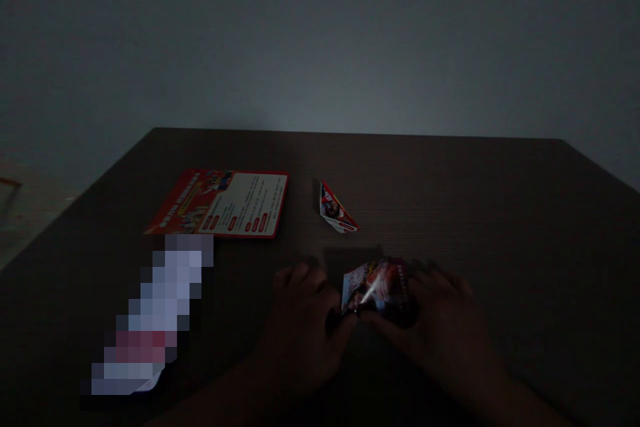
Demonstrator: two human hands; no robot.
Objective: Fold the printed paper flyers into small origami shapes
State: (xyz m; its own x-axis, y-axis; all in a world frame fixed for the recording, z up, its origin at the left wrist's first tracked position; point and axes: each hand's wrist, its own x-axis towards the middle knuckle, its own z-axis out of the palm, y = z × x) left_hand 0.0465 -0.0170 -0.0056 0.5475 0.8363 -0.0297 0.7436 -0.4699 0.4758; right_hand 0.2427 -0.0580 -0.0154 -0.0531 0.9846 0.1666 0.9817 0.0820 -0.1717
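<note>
A glossy printed paper [379, 285] is between my hands near the table's front, bent and catching a bright streak of light. My left hand [307, 313] is closed at its left lower corner, thumb pointing in toward the middle. On the other side my right hand [437, 320] grips the right edge, its thumb along the lower side. The thumb tips nearly meet below the paper. Dim light hides how the fingers lie underneath. Beyond the hands stands a small folded paper triangle [336, 210] with red, white and dark print.
A red and white printed sheet or booklet [240, 203] lies at the left on the dark wooden table [450, 193]. Nearer me is a lit, pixelated phone-like screen [155, 313]. A pale wall [350, 47] rises behind the table's far edge.
</note>
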